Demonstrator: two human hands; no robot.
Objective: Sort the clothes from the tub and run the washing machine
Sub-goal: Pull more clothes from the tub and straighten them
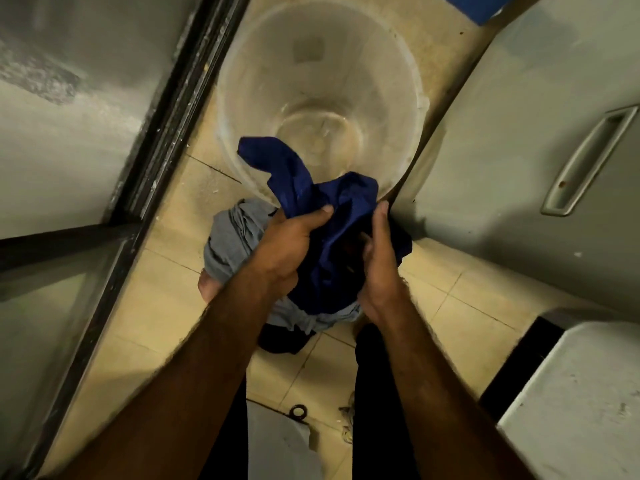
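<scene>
A clear plastic tub (pixel 239 98) stands on the tiled floor ahead of me, with no clothes visible inside. Both my hands hold a dark blue garment (pixel 332 216) above the floor, just in front of the tub. My left hand (pixel 291 244) grips its bunched cloth from the left, thumb on top. My right hand (pixel 377 258) grips it from the right, fingers curled into the fabric. Under the garment a pile of grey clothes (pixel 232 240) lies on the floor, with a dark piece (pixel 280 341) at its near edge.
A white appliance with a recessed handle (pixel 588 161) stands at the right, and another white top (pixel 575 393) sits at the near right. A dark metal door frame (pixel 162 126) runs along the left. A small black ring (pixel 298 412) lies on the floor tiles.
</scene>
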